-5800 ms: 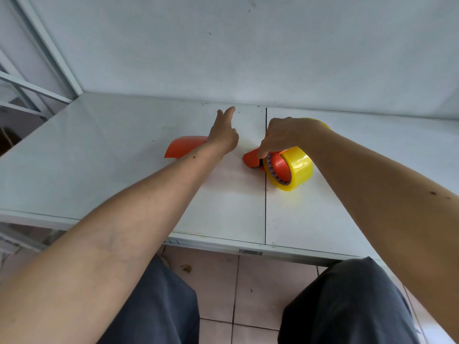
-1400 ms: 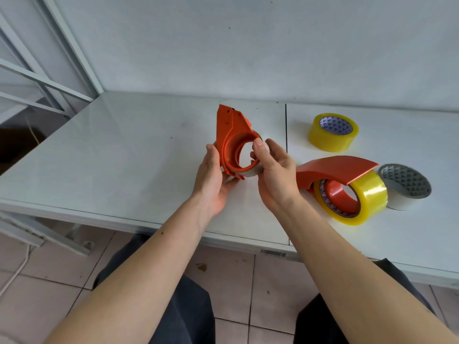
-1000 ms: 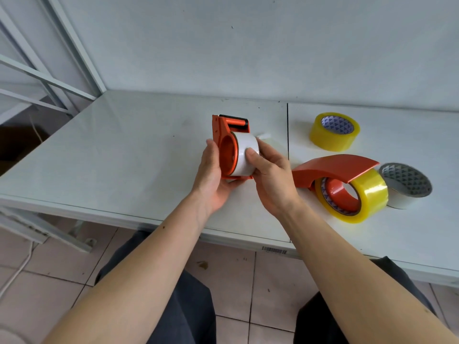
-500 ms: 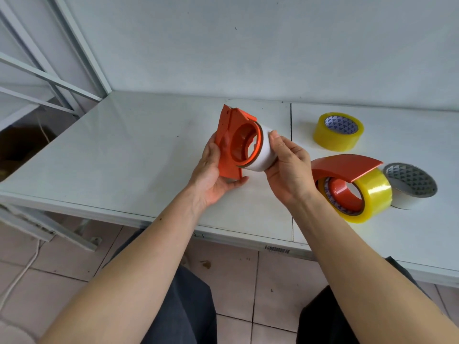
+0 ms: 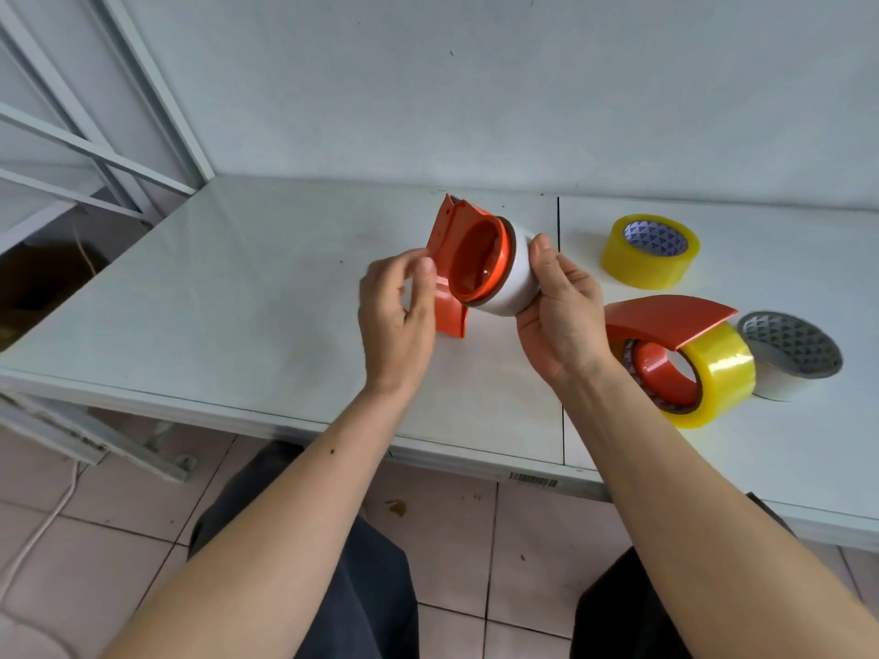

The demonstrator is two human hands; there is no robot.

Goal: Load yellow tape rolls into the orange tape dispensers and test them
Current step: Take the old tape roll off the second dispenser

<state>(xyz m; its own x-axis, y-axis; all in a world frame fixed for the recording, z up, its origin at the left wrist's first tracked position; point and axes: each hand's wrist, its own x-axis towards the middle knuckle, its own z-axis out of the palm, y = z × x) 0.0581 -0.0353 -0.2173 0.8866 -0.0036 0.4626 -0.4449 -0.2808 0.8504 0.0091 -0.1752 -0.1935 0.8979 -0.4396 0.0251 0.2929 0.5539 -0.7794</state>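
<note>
I hold an orange tape dispenser [image 5: 475, 264] up above the white table [image 5: 228, 306]. My left hand [image 5: 397, 325] grips its flat side plate from the left. My right hand [image 5: 561, 316] is closed around a white tape roll [image 5: 517, 283] that sits on the dispenser's hub, partly off it toward the right. A loose yellow tape roll [image 5: 649, 266] lies flat on the table to the right. A second orange dispenser [image 5: 666, 318] with a yellow roll [image 5: 720, 373] on it rests near my right wrist.
Another white roll [image 5: 789, 361] with a grey patterned core lies flat at the far right, touching the loaded dispenser. The wall [image 5: 475, 88] closes off the back of the table. A metal frame [image 5: 119, 149] stands at the left. My knees are below the front edge.
The dispenser went from lying on the table to being held in both hands. Over the last second it turned its open hub toward me, and my right hand drew the white roll a little rightward.
</note>
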